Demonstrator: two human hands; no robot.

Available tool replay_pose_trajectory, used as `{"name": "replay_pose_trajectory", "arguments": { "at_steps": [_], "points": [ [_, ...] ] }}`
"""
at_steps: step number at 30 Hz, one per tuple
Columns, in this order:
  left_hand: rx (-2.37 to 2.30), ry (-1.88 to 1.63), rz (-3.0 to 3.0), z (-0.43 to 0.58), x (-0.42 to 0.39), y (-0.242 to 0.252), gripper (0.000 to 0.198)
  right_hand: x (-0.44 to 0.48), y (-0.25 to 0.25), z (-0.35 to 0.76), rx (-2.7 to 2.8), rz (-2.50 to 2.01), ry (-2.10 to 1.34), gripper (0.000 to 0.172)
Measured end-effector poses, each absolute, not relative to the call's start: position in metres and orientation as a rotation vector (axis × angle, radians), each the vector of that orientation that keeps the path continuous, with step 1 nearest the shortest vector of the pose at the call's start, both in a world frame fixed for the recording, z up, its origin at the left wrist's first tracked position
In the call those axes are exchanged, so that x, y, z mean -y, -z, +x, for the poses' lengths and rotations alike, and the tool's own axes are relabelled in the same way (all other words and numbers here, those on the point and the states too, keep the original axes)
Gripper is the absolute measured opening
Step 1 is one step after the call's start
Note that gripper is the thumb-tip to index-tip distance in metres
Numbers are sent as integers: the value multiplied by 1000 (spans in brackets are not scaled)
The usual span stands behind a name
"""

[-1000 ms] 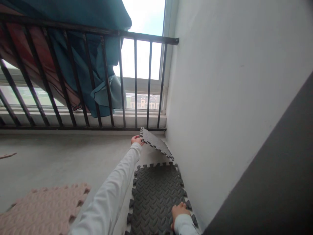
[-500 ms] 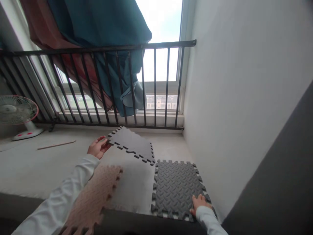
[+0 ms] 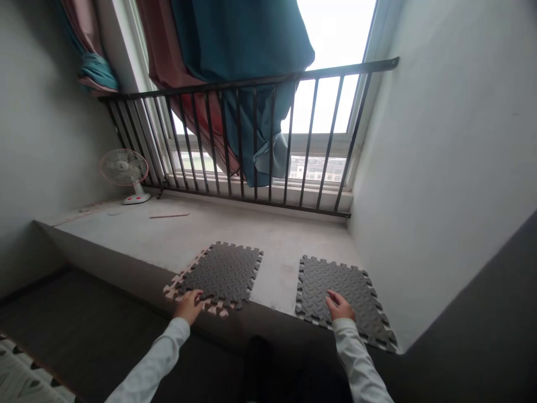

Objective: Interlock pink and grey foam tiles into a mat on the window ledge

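My left hand [image 3: 189, 306] is at the near-left corner of a dark grey interlocking foam tile [image 3: 229, 271], its fingers closed on the edge. That tile lies textured side up over a pink foam tile [image 3: 172, 286], whose toothed edges show on the left and near sides. My right hand [image 3: 339, 306] is over a second dark grey foam tile [image 3: 335, 282], fingers and thumb a little apart, holding nothing. Whether it touches the tile I cannot tell. The right tile lies flat, apart from the stacked pair.
The tiles lie on a pale ledge [image 3: 279, 280] with a drop at its front edge. A black railing [image 3: 247, 197] and curtains [image 3: 243, 39] stand behind. At the left are a fan [image 3: 125, 168] and a thin stick [image 3: 169, 216]. A white wall [image 3: 453, 168] bounds the right.
The left grey tile, raised with its smooth side showing, now lies textured side up on the pink tile. My right hand has shifted from the right tile's near-right edge toward its middle. The view has swung left.
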State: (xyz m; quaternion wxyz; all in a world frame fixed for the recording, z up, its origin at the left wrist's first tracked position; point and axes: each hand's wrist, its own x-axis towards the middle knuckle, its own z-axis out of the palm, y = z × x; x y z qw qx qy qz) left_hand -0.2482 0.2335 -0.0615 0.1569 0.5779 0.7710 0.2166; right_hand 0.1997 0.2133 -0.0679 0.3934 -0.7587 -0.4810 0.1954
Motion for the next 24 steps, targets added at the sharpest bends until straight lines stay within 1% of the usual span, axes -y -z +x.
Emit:
{"name": "replay_pose_trajectory", "arguments": {
  "at_steps": [2, 4, 8, 11, 15, 24],
  "points": [
    [-2144, -461, 1824, -219, -229, 70, 30, -208, 76, 165, 1026, -1670, -653, 41],
    [-2137, -279, 1937, -196, -228, 73, 33, -199, 87, 136, 891, -1508, -796, 47],
    [-2193, -55, 1966, -165, -232, 65, 34, -180, 108, 107, 749, -1381, -1022, 53],
    [-2252, 11, 1991, -151, -233, 60, 34, -171, 114, 105, 664, -1330, -1092, 51],
    [-2256, 59, 2008, -146, -232, 59, 31, -168, 110, 104, 680, -1321, -1073, 44],
    [-2310, 44, 2018, -188, -228, 65, 32, -167, 108, 102, 669, -1320, -1112, 38]
  ]
}}
